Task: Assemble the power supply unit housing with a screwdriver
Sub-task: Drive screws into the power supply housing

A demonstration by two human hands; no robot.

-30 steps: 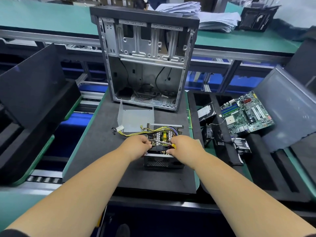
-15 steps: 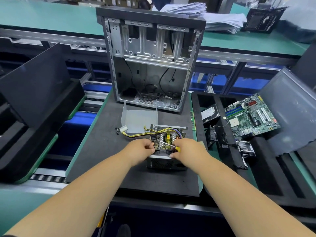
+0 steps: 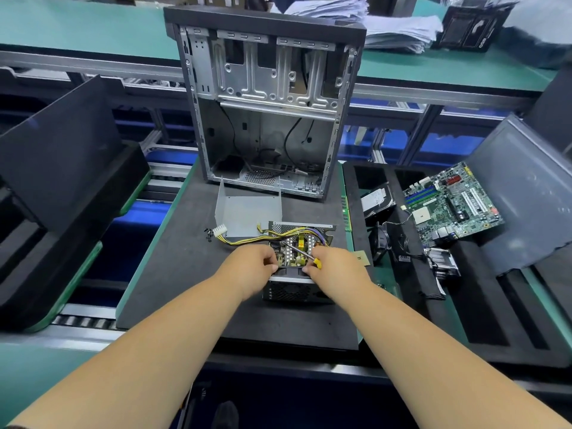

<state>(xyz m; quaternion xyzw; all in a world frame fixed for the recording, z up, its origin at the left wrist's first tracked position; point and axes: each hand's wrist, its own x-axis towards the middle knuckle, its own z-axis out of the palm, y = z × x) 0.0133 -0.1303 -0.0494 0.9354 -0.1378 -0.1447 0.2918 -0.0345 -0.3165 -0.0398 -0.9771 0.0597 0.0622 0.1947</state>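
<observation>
An open power supply unit (image 3: 297,291) sits on the dark foam mat (image 3: 192,274), its circuit board and yellow wires showing on top. My right hand (image 3: 335,264) grips a screwdriver (image 3: 298,249) with a yellow handle, the metal shaft slanting up-left over the board. My left hand (image 3: 252,266) is at the unit's left top edge, fingers pinched near the screwdriver tip; what they hold is hidden. The grey metal cover (image 3: 247,212) of the housing lies just behind the unit. A white connector (image 3: 219,229) on yellow cables lies to the left.
An empty computer case (image 3: 266,100) stands upright behind the mat. A foam tray at right holds a motherboard (image 3: 452,202), a hard drive (image 3: 376,199) and a fan (image 3: 379,239). A few small black screws (image 3: 208,235) lie by the connector. Black foam trays (image 3: 55,193) stand at left.
Both hands stay on the power supply; the screwdriver shaft has shifted slightly over the board. The view has tilted a little, so everything sits lower in the frame.
</observation>
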